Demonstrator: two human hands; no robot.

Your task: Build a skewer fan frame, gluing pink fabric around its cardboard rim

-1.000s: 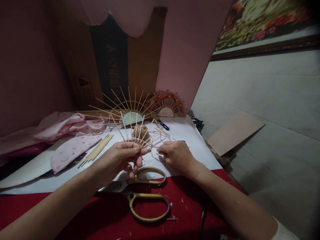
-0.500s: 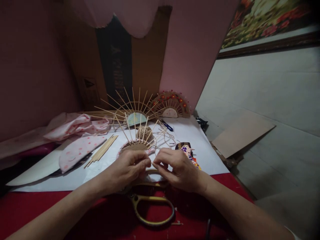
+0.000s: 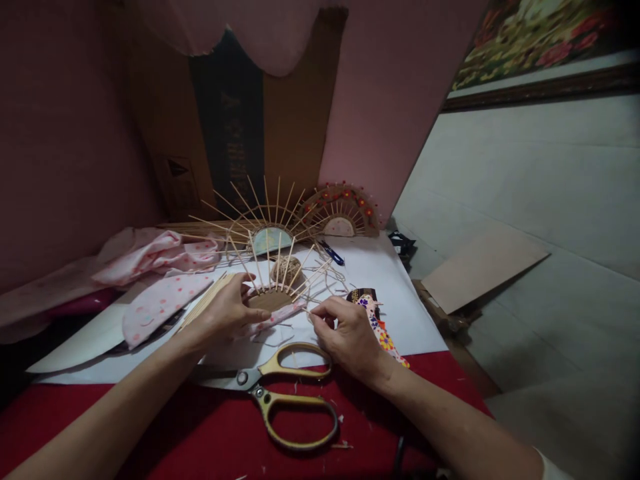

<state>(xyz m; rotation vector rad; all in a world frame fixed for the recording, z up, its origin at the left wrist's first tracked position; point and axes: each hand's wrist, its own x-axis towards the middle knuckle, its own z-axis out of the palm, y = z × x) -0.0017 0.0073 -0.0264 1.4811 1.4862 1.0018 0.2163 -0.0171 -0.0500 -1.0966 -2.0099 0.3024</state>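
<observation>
A cardboard half-disc (image 3: 273, 300) edged with pink cloth lies on the white sheet, with several thin wooden sticks fanning out from its curved edge. My left hand (image 3: 226, 310) grips its left end, thumb on the cardboard and fingers around the edge. Close to its right end, my right hand (image 3: 345, 333) pinches a thin stick (image 3: 306, 310) between thumb and forefinger. Gold-handled scissors (image 3: 295, 400) lie open just in front of both hands. Behind the half-disc sits a ball of twine (image 3: 286, 270).
Loose sticks (image 3: 207, 297) and pink dotted cloth (image 3: 160, 303) lie to the left. At the back stand a green-centred stick fan (image 3: 273, 240) and a flowered fan (image 3: 343, 212). Blue snips (image 3: 333, 253) rest nearby. Patterned cloth (image 3: 383, 333) is beside my right hand.
My hands were close together over the scissors. Now the left has moved left and forward onto the half-disc, while the right stays near its right end. The scissors are uncovered.
</observation>
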